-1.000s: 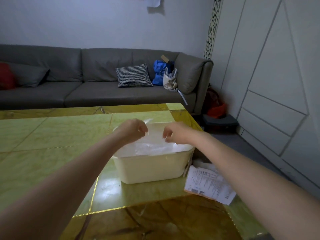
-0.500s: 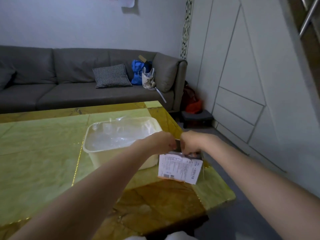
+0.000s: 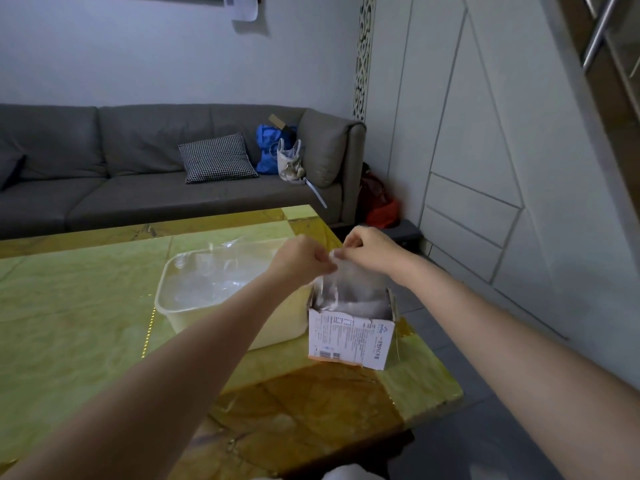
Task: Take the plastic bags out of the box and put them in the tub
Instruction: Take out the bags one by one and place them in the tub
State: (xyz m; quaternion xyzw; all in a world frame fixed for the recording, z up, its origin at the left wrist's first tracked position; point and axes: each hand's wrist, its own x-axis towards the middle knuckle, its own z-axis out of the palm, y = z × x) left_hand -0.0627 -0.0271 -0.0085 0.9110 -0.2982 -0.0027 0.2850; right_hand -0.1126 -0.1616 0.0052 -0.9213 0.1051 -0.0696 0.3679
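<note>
1. Since half a second ago, our hands have risen from the box [image 3: 349, 336], lifting a plastic bag [image 3: 349, 282].
2. Left hand [image 3: 303, 259] and right hand [image 3: 369, 249] both pinch its top.
3. The tub [image 3: 180, 315] on the table [image 3: 69, 306] holds clear bags [image 3: 221, 275].

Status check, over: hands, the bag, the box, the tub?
Left hand and right hand both pinch a clear plastic bag, half out of the box. Tub beside it already holds bags. Nothing blocking.

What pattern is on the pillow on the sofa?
Small black-and-white checks on the pillow, seen in the head view.
</note>
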